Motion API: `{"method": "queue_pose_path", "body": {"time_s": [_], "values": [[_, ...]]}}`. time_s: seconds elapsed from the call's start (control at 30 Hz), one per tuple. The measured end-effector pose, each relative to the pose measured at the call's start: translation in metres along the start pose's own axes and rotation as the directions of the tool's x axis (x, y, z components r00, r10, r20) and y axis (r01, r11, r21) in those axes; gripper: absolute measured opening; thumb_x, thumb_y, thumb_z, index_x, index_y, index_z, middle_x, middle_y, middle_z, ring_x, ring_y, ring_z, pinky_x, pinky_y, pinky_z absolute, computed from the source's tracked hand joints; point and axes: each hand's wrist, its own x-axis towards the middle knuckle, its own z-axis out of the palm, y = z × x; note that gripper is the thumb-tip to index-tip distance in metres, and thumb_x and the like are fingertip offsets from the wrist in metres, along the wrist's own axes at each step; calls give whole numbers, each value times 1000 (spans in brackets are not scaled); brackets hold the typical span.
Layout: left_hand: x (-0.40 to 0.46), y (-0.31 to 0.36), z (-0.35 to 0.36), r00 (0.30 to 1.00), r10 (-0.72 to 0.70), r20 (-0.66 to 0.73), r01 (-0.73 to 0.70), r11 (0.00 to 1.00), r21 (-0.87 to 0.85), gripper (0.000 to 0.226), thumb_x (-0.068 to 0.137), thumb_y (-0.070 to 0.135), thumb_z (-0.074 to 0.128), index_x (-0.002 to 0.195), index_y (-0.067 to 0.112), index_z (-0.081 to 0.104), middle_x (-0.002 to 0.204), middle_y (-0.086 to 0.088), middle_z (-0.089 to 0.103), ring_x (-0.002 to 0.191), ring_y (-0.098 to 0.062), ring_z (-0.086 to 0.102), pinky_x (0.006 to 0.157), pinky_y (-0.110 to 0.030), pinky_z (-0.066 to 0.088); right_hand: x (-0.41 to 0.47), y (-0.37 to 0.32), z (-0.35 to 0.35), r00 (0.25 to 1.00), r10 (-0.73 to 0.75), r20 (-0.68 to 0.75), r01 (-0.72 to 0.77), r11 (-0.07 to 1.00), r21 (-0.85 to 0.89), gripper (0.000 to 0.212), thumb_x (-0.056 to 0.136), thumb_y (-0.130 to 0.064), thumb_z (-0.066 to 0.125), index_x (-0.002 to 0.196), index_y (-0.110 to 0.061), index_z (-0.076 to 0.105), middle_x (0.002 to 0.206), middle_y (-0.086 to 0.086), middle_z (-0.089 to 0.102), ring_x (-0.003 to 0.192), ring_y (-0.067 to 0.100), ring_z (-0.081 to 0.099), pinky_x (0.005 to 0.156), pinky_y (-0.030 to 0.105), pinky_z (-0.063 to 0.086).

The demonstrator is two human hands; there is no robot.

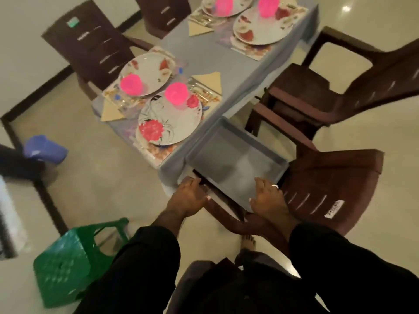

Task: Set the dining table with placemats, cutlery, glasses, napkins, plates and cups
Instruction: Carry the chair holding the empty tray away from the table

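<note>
Hands first: the left hand [189, 196] grips the near left corner of a grey tray [235, 164], fingers curled over its rim, and the right hand [267, 198] holds the near right edge, fingers bent down along the outer wall, a ring on one finger. Both sleeves are black. The tray looks bare inside and sits over the seat of a brown chair [328, 191], just beside the near end of the table [204, 62], which is covered by a pale blue cloth.

Four places are laid on the table. At the near end, a floral plate [170, 121] lies on a placemat [158, 150] with a pink cup [176, 94] standing on its far rim. Just beyond it, to the left, a second plate [147, 73] carries another pink cup [131, 83]. A folded beige napkin [209, 80] lies to the right of these plates and another napkin [111, 111] to their left. Cutlery between plate and napkin is too blurred to tell apart. Two more plates with pink cups stand at the far end, with a third napkin [199, 29] near them.

More brown chairs stand round the table. On the floor to the left are a green stool [74, 261] and a purple stool [44, 148].
</note>
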Motion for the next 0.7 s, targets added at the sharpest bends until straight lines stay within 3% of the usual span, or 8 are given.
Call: {"method": "queue_pose_path", "body": {"time_s": [0.17, 0.3, 0.53, 0.7], "values": [[66, 13, -7, 991, 83, 107, -94, 991, 101, 83, 91, 66, 65, 160, 30, 37, 164, -3, 43, 148, -30, 41, 121, -49, 40, 19, 7, 16, 973, 222, 57, -228, 966, 123, 80, 80, -45, 73, 148, -19, 40, 142, 13, 50, 126, 37, 53, 103, 49, 49], [147, 0, -9, 984, 104, 143, -125, 981, 148, 87, 94, 65, 65, 162, 20, 35, 165, -11, 40, 149, -35, 39, 123, -49, 37, 57, 1, 41, 909, 394, 134, -416, 866, 278, 83, 86, -46, 72, 153, -17, 33, 144, 16, 45, 129, 42, 50, 108, 51, 47], [288, -44, 8, 999, 22, -41, -16, 990, 139, 96, 90, 59, 74, 162, 11, 31, 166, -18, 35, 149, -44, 36, 120, -56, 37, 140, 2, 105, 709, 671, 216, -679, 568, 465, 85, 90, -43, 75, 155, -15, 28, 148, 20, 40, 132, 45, 47, 105, 52, 48], [344, -59, 39, 995, -8, -101, 19, 994, 112, 104, 89, 50, 81, 166, 6, 26, 169, -22, 30, 152, -45, 35, 123, -53, 34, 173, 15, 144, 505, 806, 308, -779, 273, 565, 91, 87, -42, 78, 156, -13, 26, 152, 19, 42, 134, 45, 50, 106, 52, 50]]}}
